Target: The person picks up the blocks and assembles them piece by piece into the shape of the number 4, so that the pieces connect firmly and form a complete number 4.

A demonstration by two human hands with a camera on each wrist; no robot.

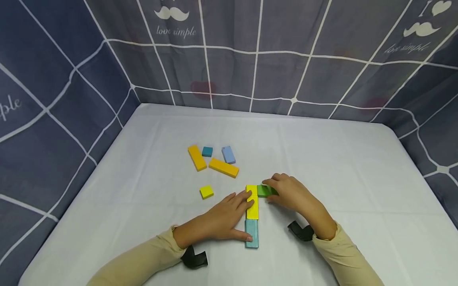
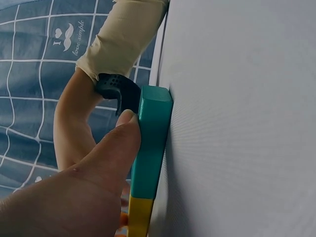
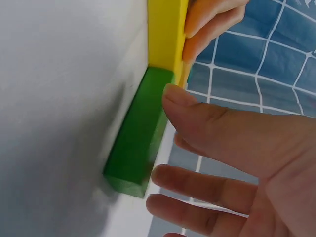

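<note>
A row of blocks stands on the table: a small yellow block (image 1: 252,188) at the far end, a longer yellow block (image 1: 253,212), then a teal block (image 1: 252,226) nearest the person. The left hand (image 1: 225,218) rests on this row, fingertips on the yellow blocks and thumb on the teal one. At the far end, a green block (image 1: 264,191) lies sideways, its end against the small yellow block. The right hand (image 1: 291,193) pinches this green block, thumb on the near side and fingers on the far side. In the right wrist view its thumb (image 3: 212,118) overlaps the block's edge.
Beyond the left hand lie two orange blocks (image 1: 197,157), a small blue-green block (image 1: 207,151), a light blue block (image 1: 228,154) and a loose yellow block (image 1: 206,192). A grey checked curtain (image 1: 232,67) borders the white table (image 1: 340,159).
</note>
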